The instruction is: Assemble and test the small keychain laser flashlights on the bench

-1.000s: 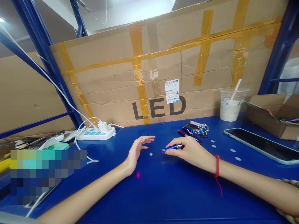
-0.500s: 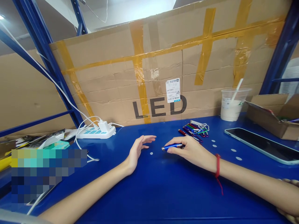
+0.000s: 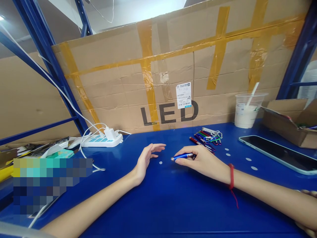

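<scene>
My right hand (image 3: 204, 161) pinches a small blue metal flashlight (image 3: 182, 157) between thumb and fingers, just above the blue tabletop (image 3: 153, 201). Its silver end points left, and its other end is hidden in my palm. To the left, my left hand (image 3: 146, 161) is open, palm turned inward and fingers stretched toward the right, holding nothing. Between the two hands lies a small pale disc (image 3: 160, 162). Behind my right hand is a pile of similar slim flashlights (image 3: 202, 138) in red, blue, green and silver, several with carabiner clips.
A phone (image 3: 274, 152) lies at the right, near several pale discs (image 3: 248, 159). Behind it stand a plastic cup with a straw (image 3: 245, 112) and an open cardboard box (image 3: 284, 127). A white power strip (image 3: 105, 140) with cables sits at the back left, beside plastic packaging (image 3: 54, 150).
Both hands stay nearly where they were. The blue flashlight has shifted very slightly to the left in view.
</scene>
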Demonstrator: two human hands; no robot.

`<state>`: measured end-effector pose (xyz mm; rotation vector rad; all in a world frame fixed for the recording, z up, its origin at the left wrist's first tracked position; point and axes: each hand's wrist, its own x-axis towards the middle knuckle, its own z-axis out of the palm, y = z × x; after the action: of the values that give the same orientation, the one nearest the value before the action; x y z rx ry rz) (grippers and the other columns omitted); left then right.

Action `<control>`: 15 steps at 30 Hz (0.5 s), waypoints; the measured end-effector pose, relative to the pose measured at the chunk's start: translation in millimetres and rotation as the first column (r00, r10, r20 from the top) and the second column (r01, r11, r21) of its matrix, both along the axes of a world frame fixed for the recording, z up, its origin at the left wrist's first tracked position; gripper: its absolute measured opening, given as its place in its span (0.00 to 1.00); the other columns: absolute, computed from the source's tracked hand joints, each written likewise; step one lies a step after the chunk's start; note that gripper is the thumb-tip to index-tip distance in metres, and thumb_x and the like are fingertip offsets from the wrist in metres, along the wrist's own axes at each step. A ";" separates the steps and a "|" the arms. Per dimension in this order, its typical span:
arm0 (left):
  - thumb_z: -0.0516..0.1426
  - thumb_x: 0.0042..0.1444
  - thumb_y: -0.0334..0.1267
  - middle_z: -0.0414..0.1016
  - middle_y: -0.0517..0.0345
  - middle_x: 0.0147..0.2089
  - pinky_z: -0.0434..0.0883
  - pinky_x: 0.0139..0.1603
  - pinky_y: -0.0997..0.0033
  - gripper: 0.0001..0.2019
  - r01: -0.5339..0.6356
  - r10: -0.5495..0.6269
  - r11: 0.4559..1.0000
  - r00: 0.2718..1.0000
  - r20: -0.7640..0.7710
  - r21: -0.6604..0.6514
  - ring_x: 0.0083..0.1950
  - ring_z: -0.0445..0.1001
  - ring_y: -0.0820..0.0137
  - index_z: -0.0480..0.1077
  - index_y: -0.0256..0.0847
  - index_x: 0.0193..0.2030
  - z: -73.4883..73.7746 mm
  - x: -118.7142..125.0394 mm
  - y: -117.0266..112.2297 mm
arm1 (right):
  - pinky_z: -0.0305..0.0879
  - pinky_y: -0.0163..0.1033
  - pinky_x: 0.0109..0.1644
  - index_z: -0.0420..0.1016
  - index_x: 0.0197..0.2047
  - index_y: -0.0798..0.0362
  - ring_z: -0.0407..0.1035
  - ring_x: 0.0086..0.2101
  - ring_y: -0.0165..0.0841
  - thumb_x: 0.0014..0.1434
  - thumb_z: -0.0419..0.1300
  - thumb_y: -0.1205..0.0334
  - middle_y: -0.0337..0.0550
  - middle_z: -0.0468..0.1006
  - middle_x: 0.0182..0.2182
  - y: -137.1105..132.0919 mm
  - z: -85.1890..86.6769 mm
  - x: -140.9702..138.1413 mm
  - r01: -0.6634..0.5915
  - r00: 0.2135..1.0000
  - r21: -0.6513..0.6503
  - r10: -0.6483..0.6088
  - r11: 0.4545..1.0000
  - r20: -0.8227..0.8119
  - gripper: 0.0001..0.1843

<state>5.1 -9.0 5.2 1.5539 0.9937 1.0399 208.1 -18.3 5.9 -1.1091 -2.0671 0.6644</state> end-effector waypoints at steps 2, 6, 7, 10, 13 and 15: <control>0.37 0.59 0.46 0.69 0.50 0.54 0.57 0.57 0.59 0.26 -0.002 0.002 1.000 1.000 0.001 -0.003 0.58 0.62 0.59 0.70 0.38 0.48 0.0 0.1 -0.2 | 0.64 0.35 0.32 0.80 0.34 0.50 0.70 0.29 0.33 0.52 0.58 0.46 0.39 0.80 0.32 0.0 0.4 -0.5 0.026 1.000 0.001 -0.026 1.000 0.017 0.18; 0.37 0.59 0.46 0.69 0.49 0.54 0.57 0.57 0.59 0.26 0.006 -0.006 1.000 1.000 -0.001 -0.002 0.58 0.62 0.59 0.69 0.37 0.49 -0.5 -0.3 -0.2 | 0.63 0.35 0.33 0.80 0.33 0.50 0.71 0.30 0.32 0.52 0.60 0.47 0.38 0.80 0.33 -0.6 1.2 -0.7 0.031 0.999 0.022 -0.031 0.999 0.015 0.16; 0.37 0.59 0.46 0.69 0.48 0.54 0.57 0.57 0.59 0.26 0.007 -0.007 1.000 1.000 -0.002 -0.002 0.58 0.62 0.59 0.69 0.37 0.49 -0.5 -0.3 -0.2 | 0.64 0.35 0.33 0.80 0.33 0.50 0.71 0.31 0.33 0.52 0.60 0.48 0.38 0.80 0.33 -0.6 0.9 -0.6 0.033 0.999 0.022 -0.033 0.999 0.015 0.15; 0.36 0.59 0.46 0.69 0.49 0.54 0.57 0.56 0.60 0.26 0.000 0.000 1.000 1.000 -0.006 -0.005 0.58 0.62 0.60 0.69 0.37 0.49 0.1 -0.2 -0.3 | 0.65 0.35 0.35 0.80 0.35 0.50 0.72 0.33 0.34 0.52 0.59 0.49 0.39 0.80 0.35 0.1 -0.5 0.0 0.028 1.000 0.005 -0.028 1.000 -0.001 0.16; 0.36 0.59 0.46 0.69 0.49 0.54 0.58 0.56 0.61 0.26 -0.002 0.002 1.000 1.000 -0.010 -0.007 0.58 0.62 0.60 0.69 0.38 0.49 0.8 0.2 -0.2 | 0.67 0.36 0.43 0.79 0.40 0.50 0.72 0.39 0.36 0.55 0.57 0.49 0.40 0.80 0.39 1.6 -1.8 0.7 -0.025 0.999 0.021 0.026 0.999 -0.041 0.17; 0.36 0.59 0.46 0.69 0.49 0.54 0.58 0.56 0.62 0.26 -0.001 0.001 1.000 1.000 -0.009 -0.005 0.58 0.63 0.61 0.69 0.37 0.49 1.1 0.3 0.0 | 0.66 0.37 0.47 0.79 0.41 0.50 0.72 0.42 0.37 0.57 0.56 0.50 0.40 0.79 0.41 2.3 -2.1 1.1 -0.051 0.997 0.046 0.053 0.998 -0.048 0.17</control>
<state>5.4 -9.1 6.3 1.5556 1.0024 1.0313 209.2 -16.0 3.8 -1.0080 -2.0648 0.6613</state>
